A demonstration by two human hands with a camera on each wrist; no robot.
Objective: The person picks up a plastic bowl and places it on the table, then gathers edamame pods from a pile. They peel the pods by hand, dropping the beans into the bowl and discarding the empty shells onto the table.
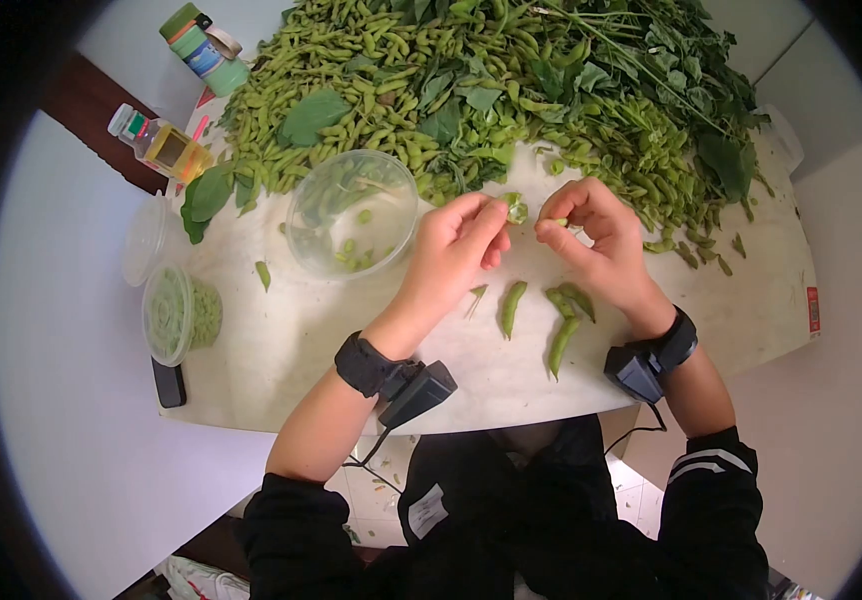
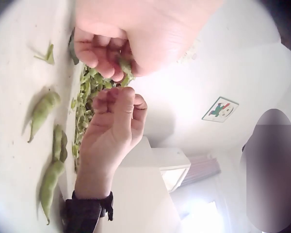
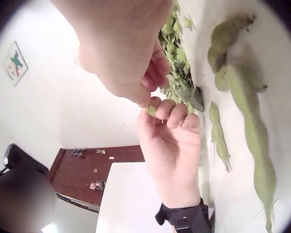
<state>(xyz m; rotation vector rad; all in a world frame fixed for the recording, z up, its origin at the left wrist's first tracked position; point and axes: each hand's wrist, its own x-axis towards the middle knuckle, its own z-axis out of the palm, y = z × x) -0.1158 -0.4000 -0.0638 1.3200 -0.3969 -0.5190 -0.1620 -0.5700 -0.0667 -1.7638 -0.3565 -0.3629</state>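
Observation:
Over the table's middle my left hand [image 1: 459,237] pinches an opened soybean pod [image 1: 516,208] between thumb and fingers; the left wrist view shows the same pod [image 2: 125,66] partly hidden by the fingers. Just beside it, my right hand [image 1: 601,242] holds a small green soybean [image 1: 561,222] at the tips of thumb and forefinger. Below the hands lie several whole pods: one pod [image 1: 513,309] alone, and a small group with a long pod [image 1: 562,345]. Left of the left hand stands a clear round tub [image 1: 296,225] with a few shelled beans in it.
A big heap of pods [image 1: 371,95] and leafy stems [image 1: 641,60] covers the table's back. At the left are a lidded tub of beans [image 1: 173,315], a loose lid [image 1: 145,240], a black phone [image 1: 170,383], an oil-coloured bottle [image 1: 171,150] and a green bottle [image 1: 206,55].

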